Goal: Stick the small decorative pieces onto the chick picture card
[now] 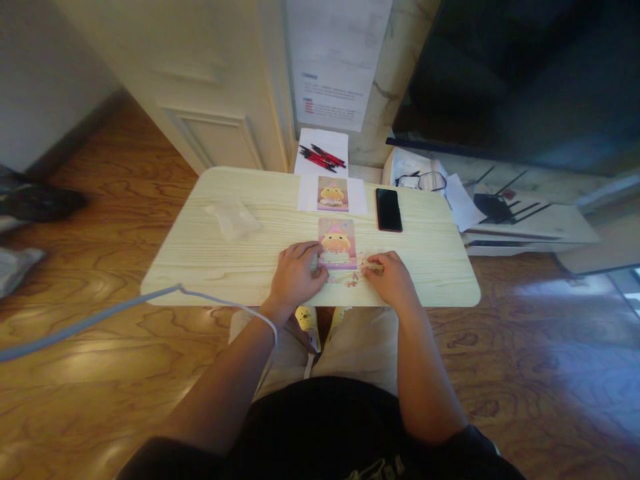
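A small picture card [338, 243] with a yellow cartoon character lies on the table in front of me, with a pale, irregular band across its lower part. My left hand [299, 272] rests at its left edge, fingertips touching it, thumb apart from the fingers. Small loose pieces [353, 280], seemingly puzzle pieces, are scattered by the card's lower right corner. My right hand [391, 277] is over the pieces at the right, thumb and fingers pinched together. Whatever is between those fingertips is too small to make out. Above the card lies a matching picture [333, 193] on white paper.
The pale wooden table [200, 253] carries a clear plastic bag [234, 219] at left and a black phone [389, 209] at right. Behind it are several red pens [321, 157] on paper and glasses [425, 180]. A grey cable [100, 325] runs to my left wrist.
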The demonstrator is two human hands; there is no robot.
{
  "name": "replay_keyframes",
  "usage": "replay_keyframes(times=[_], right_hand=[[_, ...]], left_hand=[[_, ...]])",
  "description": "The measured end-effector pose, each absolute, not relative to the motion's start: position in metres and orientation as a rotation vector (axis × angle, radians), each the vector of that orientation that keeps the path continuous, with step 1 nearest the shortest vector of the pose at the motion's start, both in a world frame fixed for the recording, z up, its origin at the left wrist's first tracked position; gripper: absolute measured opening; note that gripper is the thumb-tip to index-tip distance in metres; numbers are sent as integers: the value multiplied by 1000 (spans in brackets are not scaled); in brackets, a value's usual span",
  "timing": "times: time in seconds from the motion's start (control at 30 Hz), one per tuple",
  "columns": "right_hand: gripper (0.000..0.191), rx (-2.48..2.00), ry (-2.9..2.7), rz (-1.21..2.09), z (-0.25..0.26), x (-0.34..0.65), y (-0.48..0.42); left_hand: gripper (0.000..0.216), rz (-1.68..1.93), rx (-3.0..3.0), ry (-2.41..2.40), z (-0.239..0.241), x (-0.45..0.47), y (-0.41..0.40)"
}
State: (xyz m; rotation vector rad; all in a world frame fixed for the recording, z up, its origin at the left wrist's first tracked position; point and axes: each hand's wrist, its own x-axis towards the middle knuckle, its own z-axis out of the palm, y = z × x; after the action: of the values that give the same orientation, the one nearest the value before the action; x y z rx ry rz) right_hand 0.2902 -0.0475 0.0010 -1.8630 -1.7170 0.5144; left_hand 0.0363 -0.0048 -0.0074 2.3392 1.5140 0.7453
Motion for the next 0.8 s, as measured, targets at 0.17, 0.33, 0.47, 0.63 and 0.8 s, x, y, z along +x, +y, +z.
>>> replay_keyframes(times=[0.17,0.33,0.47,0.63,0.8], right_hand=[[11,-1827,-1673,608,-4,286,-45],[10,-1794,-1669,656,-8,286,-42],[10,-1782,-1662,646,-8,287,-41],[18,-1773,-1637,641,-12,289,-42],[8,-1719,-1638,677,-17,289,-40]], left_hand=[[44,741,2346,1539,-8,37,-5],[40,710,2350,1521,-5,36,-5],[40,720,2349,1518,-4,35,-6],[40,694,2361,1537,-5,36,-5],[41,712,2368,1528,-7,36,-5]])
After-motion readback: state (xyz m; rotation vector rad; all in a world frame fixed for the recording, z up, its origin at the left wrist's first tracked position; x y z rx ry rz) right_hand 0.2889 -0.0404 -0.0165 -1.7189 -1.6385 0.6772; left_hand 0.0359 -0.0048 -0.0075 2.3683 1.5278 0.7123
